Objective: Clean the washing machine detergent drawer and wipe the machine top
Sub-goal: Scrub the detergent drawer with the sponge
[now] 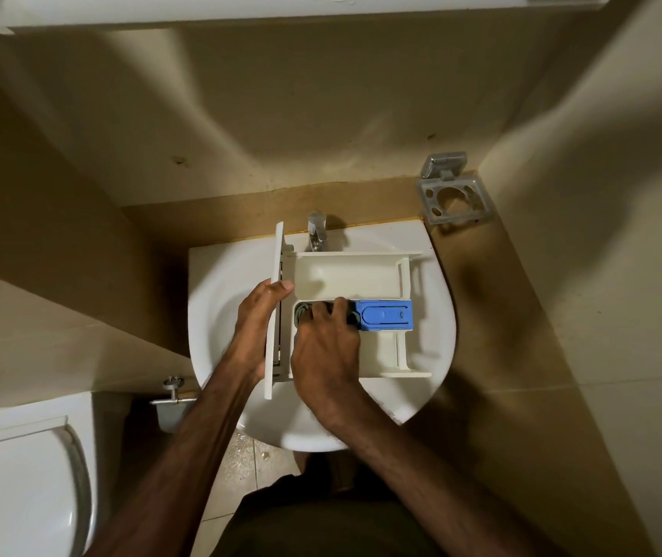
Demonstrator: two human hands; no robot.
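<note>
Detergent drawer (pixel 345 275) lies across the white basin (pixel 217 315), front panel (pixel 275 307) to the left, blue insert (pixel 385 315) in the middle channel. Left hand (pixel 257 327) wrapped around the front panel, thumb over its top edge. Right hand (pixel 325 347) fingers curled down into the middle compartment, pressing on a dark grey-green item (identity unclear; mostly hidden by the fingers). Chrome tap (pixel 316 231) behind the drawer. Beige tiled walls; metal toothbrush holder (pixel 452 195) right; toilet (pixel 16 488) lower left.
</note>
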